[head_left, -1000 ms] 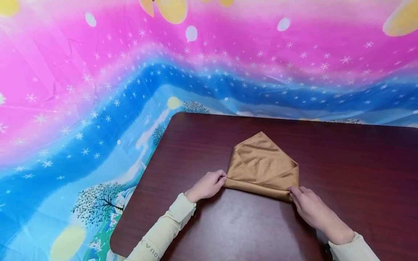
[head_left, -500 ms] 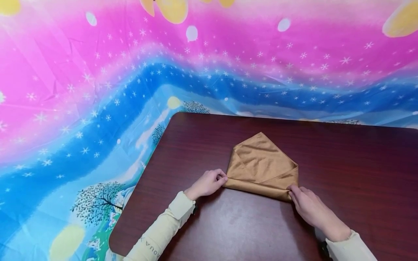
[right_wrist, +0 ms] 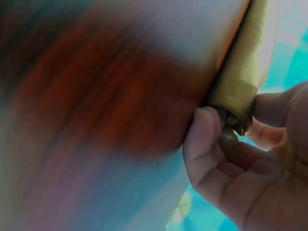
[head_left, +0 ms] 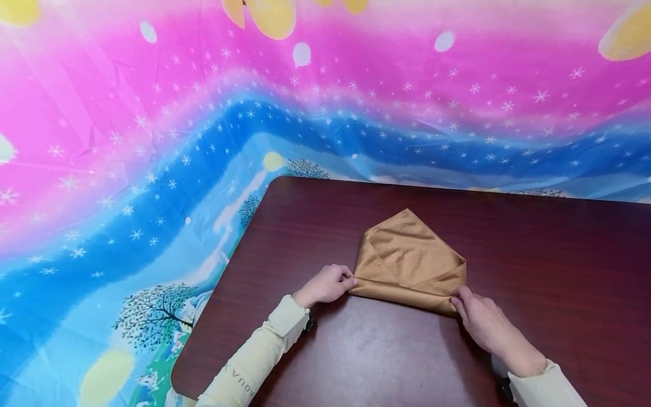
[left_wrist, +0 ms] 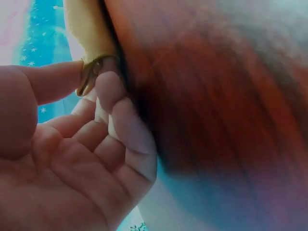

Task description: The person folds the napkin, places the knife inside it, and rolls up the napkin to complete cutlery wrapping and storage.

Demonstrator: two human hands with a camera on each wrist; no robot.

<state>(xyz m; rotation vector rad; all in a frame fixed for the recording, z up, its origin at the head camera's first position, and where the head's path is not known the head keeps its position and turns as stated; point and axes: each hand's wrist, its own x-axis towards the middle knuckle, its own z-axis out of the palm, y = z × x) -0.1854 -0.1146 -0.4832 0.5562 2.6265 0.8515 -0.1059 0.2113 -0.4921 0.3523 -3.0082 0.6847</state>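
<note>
A golden-brown satin cloth [head_left: 412, 254] lies folded on the table, its point facing the far side and its near edge turned over into a roll. My left hand [head_left: 326, 284] pinches the left end of that roll between thumb and fingers. At the roll's right end, my right hand [head_left: 483, 322] grips the fabric the same way. The left wrist view shows the thumb against the rolled cloth [left_wrist: 91, 33] with fingers curled beneath. In the right wrist view, the open end of the cloth roll [right_wrist: 240, 82] sits between thumb and fingertips.
The dark reddish wooden table [head_left: 315, 226] has rounded corners and a glossy patch of light near the front. Behind and to the left hangs a pink and blue printed backdrop [head_left: 152, 141] with snowflakes and trees, close against the table's edges.
Both hands keep their hold at the ends of the roll, with only slight finger shifts. The cloth keeps its shape, and the whole view moves a little.
</note>
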